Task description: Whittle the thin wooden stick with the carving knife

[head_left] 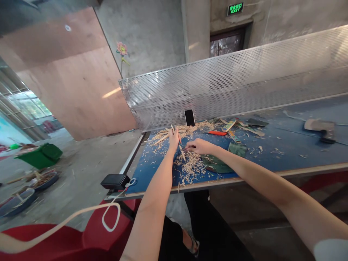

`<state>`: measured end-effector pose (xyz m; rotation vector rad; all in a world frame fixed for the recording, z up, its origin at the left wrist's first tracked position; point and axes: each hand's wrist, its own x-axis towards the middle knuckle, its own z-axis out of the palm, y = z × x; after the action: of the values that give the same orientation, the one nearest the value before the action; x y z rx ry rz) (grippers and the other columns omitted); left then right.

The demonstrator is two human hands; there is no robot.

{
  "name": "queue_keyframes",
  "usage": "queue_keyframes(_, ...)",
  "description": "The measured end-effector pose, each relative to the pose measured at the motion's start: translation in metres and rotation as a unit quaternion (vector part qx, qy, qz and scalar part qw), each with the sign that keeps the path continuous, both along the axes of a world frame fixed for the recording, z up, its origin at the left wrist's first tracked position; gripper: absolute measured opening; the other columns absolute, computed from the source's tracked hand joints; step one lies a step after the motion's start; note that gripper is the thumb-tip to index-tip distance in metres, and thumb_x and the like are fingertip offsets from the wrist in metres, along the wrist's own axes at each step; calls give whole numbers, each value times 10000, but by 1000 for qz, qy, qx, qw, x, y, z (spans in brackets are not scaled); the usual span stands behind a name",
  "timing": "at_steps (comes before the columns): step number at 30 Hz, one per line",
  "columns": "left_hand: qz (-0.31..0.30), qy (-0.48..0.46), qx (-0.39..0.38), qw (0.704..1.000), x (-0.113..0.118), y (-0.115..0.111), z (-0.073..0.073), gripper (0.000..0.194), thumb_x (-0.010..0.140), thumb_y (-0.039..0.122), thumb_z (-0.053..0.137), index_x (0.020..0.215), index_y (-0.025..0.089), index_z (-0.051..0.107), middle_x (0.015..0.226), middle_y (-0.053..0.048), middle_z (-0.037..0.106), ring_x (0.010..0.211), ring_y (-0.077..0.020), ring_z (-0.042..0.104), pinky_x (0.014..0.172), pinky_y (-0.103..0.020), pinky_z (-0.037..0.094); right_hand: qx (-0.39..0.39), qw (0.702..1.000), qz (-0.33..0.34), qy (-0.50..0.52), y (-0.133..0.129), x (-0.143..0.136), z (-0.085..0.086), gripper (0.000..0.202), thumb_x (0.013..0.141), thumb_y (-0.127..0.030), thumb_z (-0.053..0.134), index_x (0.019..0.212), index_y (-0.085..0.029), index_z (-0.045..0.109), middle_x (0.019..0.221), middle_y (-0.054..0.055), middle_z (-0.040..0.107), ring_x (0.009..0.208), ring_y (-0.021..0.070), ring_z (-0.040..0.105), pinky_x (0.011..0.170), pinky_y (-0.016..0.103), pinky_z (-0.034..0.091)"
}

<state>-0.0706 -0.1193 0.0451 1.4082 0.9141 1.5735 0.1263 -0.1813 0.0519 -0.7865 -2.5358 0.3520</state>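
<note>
My left hand (pixel 174 139) is closed around a thin pale wooden stick (pixel 182 153), which slants down toward me over the blue table. A small reddish patch shows beside the fingers; what it is I cannot make out. My right hand (pixel 199 146) is closed on a small, slim dark tool (pixel 187 148) that looks like a carving knife, its tip at the stick just below my left hand. Most of its handle is hidden in my fingers. Curled wood shavings (pixel 192 167) lie heaped under both hands. Beneath my right forearm is a dark green cloth (pixel 217 165).
A phone (pixel 189 118) leans against the perforated metal screen (pixel 223 78). An orange-handled tool (pixel 217 133) and scraps lie right of it. A hatchet-like tool (pixel 320 128) rests farther right. A black box (pixel 115 181) with a white cable sits at the table's left corner.
</note>
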Motion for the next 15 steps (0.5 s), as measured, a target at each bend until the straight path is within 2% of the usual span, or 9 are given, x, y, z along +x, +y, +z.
queue_keyframes(2,-3,3,-2,1000,0,-2,0,447,1044,705,568,1044,269,468,489,125,369,356,-111,328,468,-268,300,-4,1000,-24,2,0,-1,-1,288,1078,-331,552,1129,-203,805,712,2,712,580,141,516,645,284,342)
queue_keyframes(4,-5,3,-8,1000,0,-3,1,454,1038,711,580,1055,268,478,497,125,373,362,-108,326,473,-268,309,-11,999,-34,-7,-2,-2,-2,269,1067,-305,561,1091,-202,807,711,5,711,589,145,527,642,283,344)
queue_keyframes(9,2,-13,-14,1000,1,-4,1,429,1063,705,526,1079,279,479,485,132,327,357,-116,327,443,-256,302,-22,993,41,-107,-16,-3,2,189,933,-157,639,952,-221,816,829,41,791,693,176,625,641,284,360)
queue_keyframes(11,-3,-11,-9,1000,0,-4,2,434,1063,711,524,1067,279,487,488,129,342,358,-111,335,443,-252,311,4,993,43,-111,-19,-2,5,209,954,-168,628,969,-240,824,838,43,803,708,185,642,649,289,359)
queue_keyframes(15,-11,5,-1,1000,-1,-5,2,480,1035,743,551,992,271,472,492,118,394,361,-111,376,444,-257,336,31,999,-9,-24,-15,3,8,280,1067,-275,546,1061,-235,822,857,59,813,693,189,655,691,302,391)
